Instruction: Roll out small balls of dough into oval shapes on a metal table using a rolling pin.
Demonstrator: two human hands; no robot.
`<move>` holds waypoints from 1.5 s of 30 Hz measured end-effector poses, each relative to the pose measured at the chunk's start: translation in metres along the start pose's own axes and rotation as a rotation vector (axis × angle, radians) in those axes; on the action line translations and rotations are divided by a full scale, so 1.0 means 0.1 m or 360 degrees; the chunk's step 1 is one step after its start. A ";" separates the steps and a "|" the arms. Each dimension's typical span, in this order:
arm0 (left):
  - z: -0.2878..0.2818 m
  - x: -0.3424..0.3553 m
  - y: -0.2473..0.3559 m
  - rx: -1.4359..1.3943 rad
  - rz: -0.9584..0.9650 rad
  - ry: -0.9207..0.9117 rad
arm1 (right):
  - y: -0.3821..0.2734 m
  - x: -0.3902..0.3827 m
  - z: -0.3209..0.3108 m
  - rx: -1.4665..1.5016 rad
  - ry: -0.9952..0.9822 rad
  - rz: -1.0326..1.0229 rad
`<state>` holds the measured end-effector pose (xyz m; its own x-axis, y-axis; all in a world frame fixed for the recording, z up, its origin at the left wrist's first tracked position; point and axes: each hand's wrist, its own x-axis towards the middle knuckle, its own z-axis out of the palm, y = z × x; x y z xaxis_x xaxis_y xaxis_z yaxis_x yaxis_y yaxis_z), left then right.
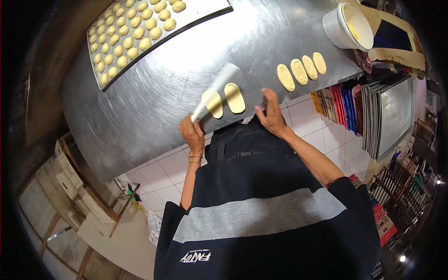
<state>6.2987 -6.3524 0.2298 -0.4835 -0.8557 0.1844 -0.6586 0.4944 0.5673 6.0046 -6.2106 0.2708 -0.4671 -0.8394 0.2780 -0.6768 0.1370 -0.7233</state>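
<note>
In my left hand (192,134) is one end of a slim white rolling pin (217,88), smeared by motion. The pin slants up and to the right, passing over a flattened oval dough piece (215,106) and partly hiding it. Just right of that lies a second dough oval (234,98) on the steel table (154,107). My right hand (271,113) hovers at the table's near edge, fingers apart and holding nothing. Farther right, several flattened dough ovals (299,72) lie in a row.
A metal tray (200,13) of round dough balls (138,33) sits at the far left. At the far right stands a white bucket (338,29) with yellow stuff inside. Stacked trays (392,116) and coloured crates (343,107) are on the right, beyond the table's edge.
</note>
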 end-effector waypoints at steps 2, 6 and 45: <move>-0.08 0.22 0.01 0.0022 -0.0355 0.0147 | -0.06 0.05 0.10 0.0281 -0.0869 0.0295; 0.02 0.84 -0.01 0.0023 -0.0375 0.0229 | -0.04 0.28 0.31 -0.0214 -0.1321 0.0065; 0.43 1.87 0.39 0.0183 0.0007 -0.0258 | -0.13 0.62 0.35 0.0185 -0.1485 -0.0426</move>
<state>6.1583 -6.4869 0.2519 -0.5670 -0.8222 0.0498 -0.7133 0.5203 0.4696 6.0045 -6.2829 0.2750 0.3658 -0.9210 -0.1339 -0.6111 -0.1292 -0.7810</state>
